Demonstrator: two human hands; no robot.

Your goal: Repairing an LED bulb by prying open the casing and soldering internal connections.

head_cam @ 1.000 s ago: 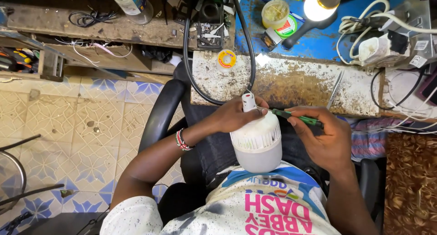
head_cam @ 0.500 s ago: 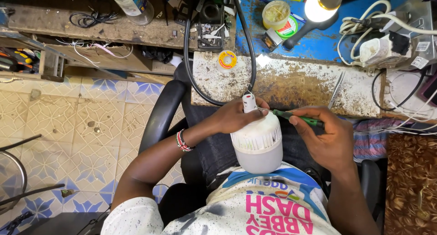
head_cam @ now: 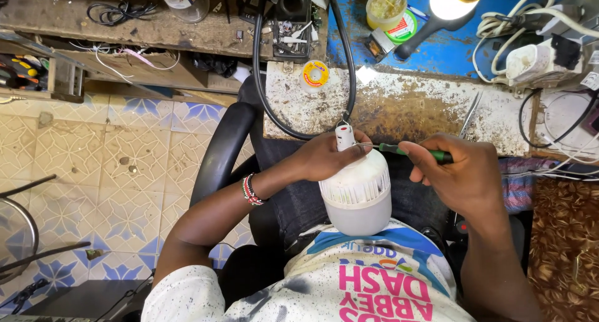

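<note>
Left hand [head_cam: 327, 156] gripping white bulb [head_cam: 359, 188] (base up), right hand [head_cam: 465, 172] clenched round green screwdriver [head_cam: 415, 152]

Left hand [head_cam: 327, 156] curled closed, forearm angled inward; right hand [head_cam: 465, 172] apparently clenched, wrist bent.

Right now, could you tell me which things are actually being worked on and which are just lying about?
In use:
left hand gripping white bulb lamp
right hand holding green-handled screwdriver

Lying about:
solder reel
tweezers
lit desk lamp
yellow paste tub
</note>
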